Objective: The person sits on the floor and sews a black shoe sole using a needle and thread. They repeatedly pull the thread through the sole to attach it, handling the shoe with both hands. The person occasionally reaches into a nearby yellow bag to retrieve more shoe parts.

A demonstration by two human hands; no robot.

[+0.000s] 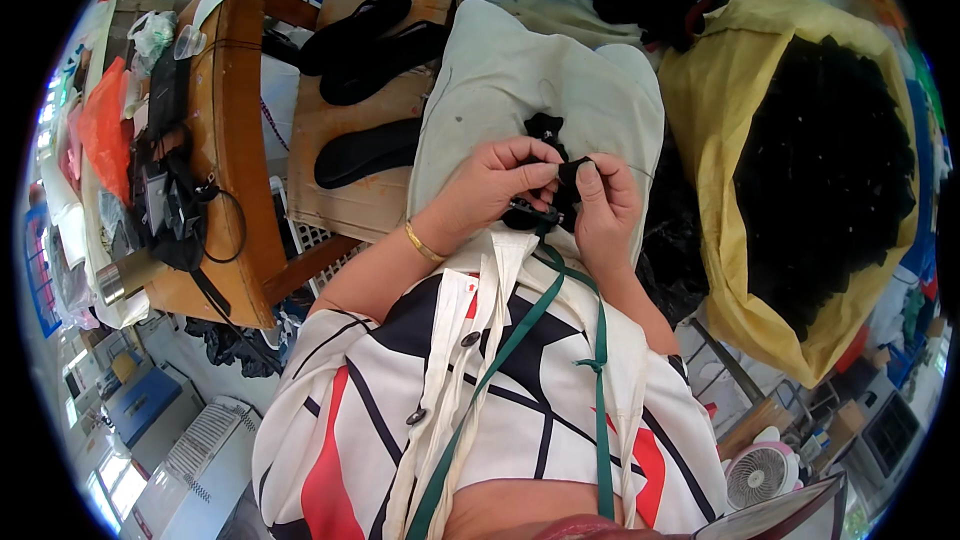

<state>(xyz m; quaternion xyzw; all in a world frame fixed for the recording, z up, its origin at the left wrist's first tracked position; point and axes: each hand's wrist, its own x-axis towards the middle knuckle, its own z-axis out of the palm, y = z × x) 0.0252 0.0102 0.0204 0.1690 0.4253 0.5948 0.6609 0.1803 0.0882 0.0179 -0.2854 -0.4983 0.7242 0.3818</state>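
My left hand, with a gold bangle at its wrist, and my right hand meet over my lap. Thumbs and fingers of both are pinched on a small black fabric piece. Another dark piece lies just beyond the fingers on the pale apron. Below my left fingers is a black object, partly covered by the hand; its kind is unclear. A green cord from my neck runs up to it.
To the left, black sole-shaped pieces rest on a cardboard sheet beside a wooden table with bags and cables. On the right stands a yellow sack full of black pieces. A pink-and-white fan is lower right.
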